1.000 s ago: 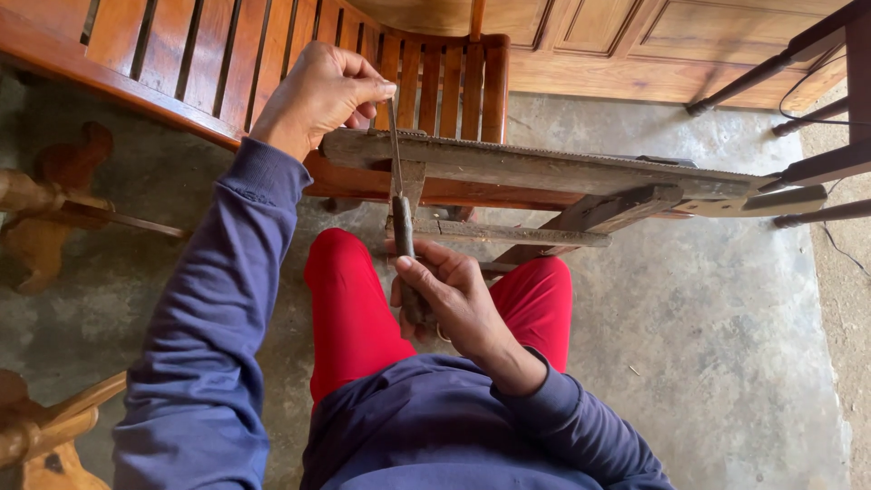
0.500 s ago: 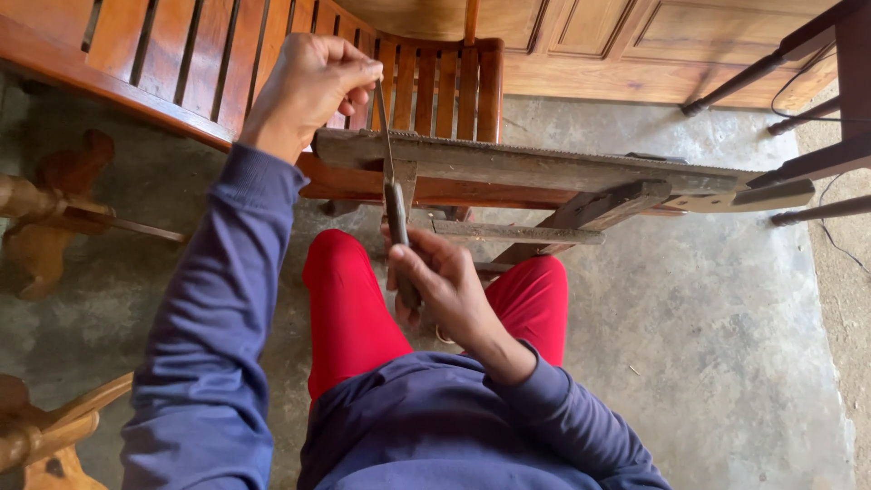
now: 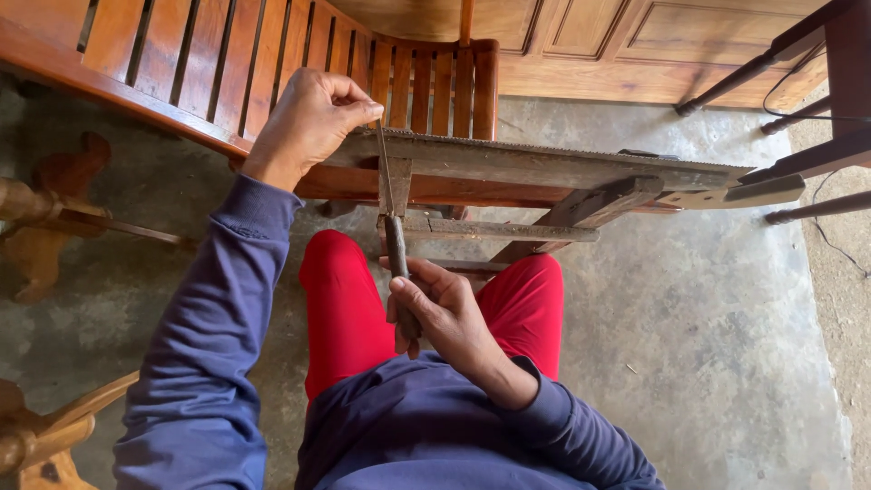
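Change: the right hand (image 3: 445, 313) has drawn back toward the body since a second ago, and the file (image 3: 392, 218) has come with it; the left hand (image 3: 308, 122) has kept its place at the far end.
Left hand: closed, fingertips pinching the file's thin tip just above the saw blade (image 3: 544, 163).
Right hand: closed around the file's dark handle (image 3: 399, 272), thumb lying along the top, over the lap.
File: a slim metal bar running from the left hand down to the right, crossing the blade's near edge at about a right angle and resting on it.
Saw blade: long, grey, toothed along its far edge, lying flat across a rough wooden clamp (image 3: 581, 204) in front of the knees.
Clamp: weathered battens; one slants under the blade, another runs level beneath it.
Person: seated, red trousers (image 3: 340, 299), blue sleeves (image 3: 209, 336).
Around: slatted brown bench (image 3: 218, 54) beyond the blade, panelled door (image 3: 635, 45) behind it, concrete floor (image 3: 708, 345), turned wooden legs (image 3: 45, 227) at left.
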